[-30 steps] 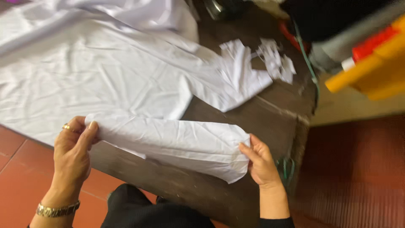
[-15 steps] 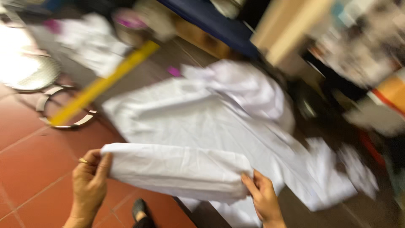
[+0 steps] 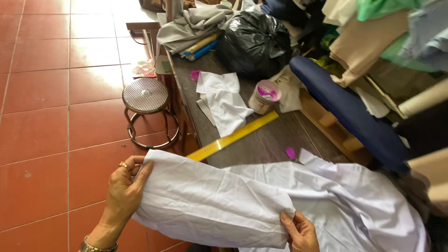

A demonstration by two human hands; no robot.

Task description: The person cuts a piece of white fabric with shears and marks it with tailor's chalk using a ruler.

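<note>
**White cloth held up between both hands, view swung toward the far end of the bench**

Since half a second ago the view has turned and steadied: the yellow ruler, then a blurred streak at ten o'clock, now lies sharp on the wooden table, and the round metal stool stands whole at eleven o'clock.

Fingers of the left hand curl over the near left edge of the white cloth, thumb behind, pinching it. The right hand nips the fold at five o'clock between thumb and forefinger; its other fingers are cut off by the frame.

Judging by its creases and droop, the cloth is light, thin and limp, likely to sag or slide wherever unsupported, so edges and corners make the surest hold. Its right part trails across the table toward three o'clock.

Beyond, at twelve o'clock, sit a small white tub, loose white cloth pieces and a black bag. The heap at one o'clock is too jumbled to sort, and the lower hem falls out of view.
</note>
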